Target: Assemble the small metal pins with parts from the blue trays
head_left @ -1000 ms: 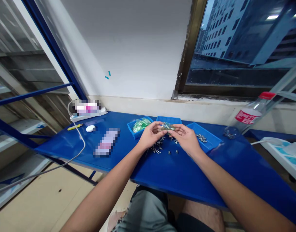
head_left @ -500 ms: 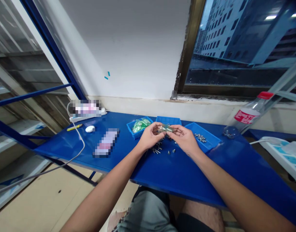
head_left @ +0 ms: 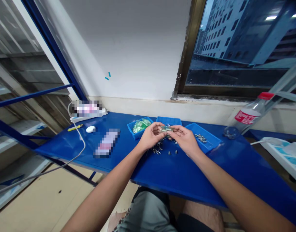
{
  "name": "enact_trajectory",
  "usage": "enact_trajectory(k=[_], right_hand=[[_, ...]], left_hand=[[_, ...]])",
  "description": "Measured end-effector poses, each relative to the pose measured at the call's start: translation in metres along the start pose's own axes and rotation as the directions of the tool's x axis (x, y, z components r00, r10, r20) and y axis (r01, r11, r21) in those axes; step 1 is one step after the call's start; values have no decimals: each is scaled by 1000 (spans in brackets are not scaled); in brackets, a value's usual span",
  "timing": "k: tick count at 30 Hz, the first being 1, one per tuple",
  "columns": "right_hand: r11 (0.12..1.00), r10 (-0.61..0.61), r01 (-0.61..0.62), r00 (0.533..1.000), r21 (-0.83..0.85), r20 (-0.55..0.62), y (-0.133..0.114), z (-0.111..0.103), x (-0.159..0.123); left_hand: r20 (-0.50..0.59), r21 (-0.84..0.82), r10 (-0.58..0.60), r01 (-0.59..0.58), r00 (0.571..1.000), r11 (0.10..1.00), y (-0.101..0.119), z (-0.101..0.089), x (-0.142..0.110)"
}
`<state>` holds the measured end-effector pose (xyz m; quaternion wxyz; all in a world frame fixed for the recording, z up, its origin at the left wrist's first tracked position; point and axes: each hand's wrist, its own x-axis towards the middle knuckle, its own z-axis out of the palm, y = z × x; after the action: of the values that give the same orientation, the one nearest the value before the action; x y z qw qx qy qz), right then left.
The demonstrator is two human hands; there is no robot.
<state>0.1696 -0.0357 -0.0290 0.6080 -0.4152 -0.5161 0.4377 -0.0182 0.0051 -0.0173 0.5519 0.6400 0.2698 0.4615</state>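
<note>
My left hand (head_left: 150,136) and my right hand (head_left: 184,139) meet above the blue table (head_left: 177,174), both pinching a small green circuit board (head_left: 165,129) between their fingertips. Below the hands lie several small metal parts (head_left: 156,149), with two loose ones (head_left: 172,152) beside them. Three blue trays stand just behind: the left tray (head_left: 133,130) holds green boards (head_left: 141,124), the middle tray (head_left: 168,120) is partly hidden by my hands, and the right tray (head_left: 211,140) holds several metal pieces (head_left: 200,138).
A clear plastic bottle (head_left: 249,116) with a red cap leans at the right. A white power strip (head_left: 282,154) lies at the far right. At left lie a blurred flat object (head_left: 106,142), a white mouse (head_left: 90,129), a yellow pen (head_left: 74,127) and a white cable (head_left: 77,151).
The hands have drawn slightly closer together around the small board and sit a little lower. Everything else on the table is unchanged.
</note>
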Motion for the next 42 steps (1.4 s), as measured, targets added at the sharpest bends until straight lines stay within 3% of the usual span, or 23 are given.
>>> enact_trajectory(k=[10,15,17,21,24,27,30,33,38,42], right_hand=[[999,-7,6,999,-33,-49,-3,-1,2],[990,-66,45,986,-135,-154,-1,-3,1],[983,-106,78,981,-166,-164,0,-4,0],[979,-128,127,992,-159,3,0,-1,-4],[975,-111,132,986,-177,122,-1,3,-6],[966,-148,167,983,-200,106,-4,5,-8],[953,-186,190,982,-235,39,-6,4,-9],[939,-197,191,980,-287,8,-8,0,-8],[898,-236,232,971,-375,38,-8,-2,-9],[854,-262,279,960,-439,101,-9,1,-11]], left_hand=[[-27,52,25,-24,999,998,1,-1,0],[-116,354,207,-154,971,923,8,5,-3],[-87,415,237,-181,967,891,12,7,-5],[2,305,144,-137,990,942,10,6,-6],[-35,202,65,-56,997,978,4,1,-4],[-72,161,43,-31,996,987,2,-3,-3],[-139,224,119,-86,983,971,9,-7,-4],[-263,451,272,-132,926,883,24,-19,-9],[-362,799,525,-33,771,600,46,-56,-21],[-332,915,544,125,771,383,44,-77,-27]])
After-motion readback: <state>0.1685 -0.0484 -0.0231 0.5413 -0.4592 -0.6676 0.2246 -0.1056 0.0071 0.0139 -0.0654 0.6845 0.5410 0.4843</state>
